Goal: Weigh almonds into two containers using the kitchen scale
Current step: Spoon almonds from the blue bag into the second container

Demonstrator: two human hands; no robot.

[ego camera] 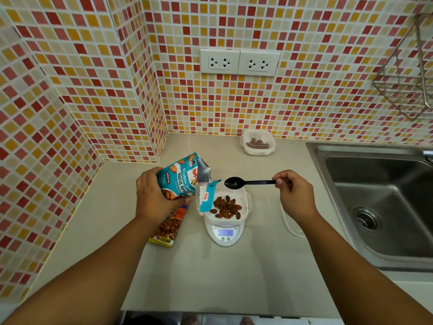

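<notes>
Brown almonds [226, 207] lie in a white slotted container [230, 202] on the white kitchen scale [224, 233], just right of my left hand [153, 195]. That hand wraps a glossy blue almond bag [181, 178], tilted with its torn mouth over the container. My right hand [294, 192] pinches a black plastic spoon [248, 182], its bowl above the container's far rim. A second container [257, 141] holding almonds sits by the tiled wall [234, 102].
</notes>
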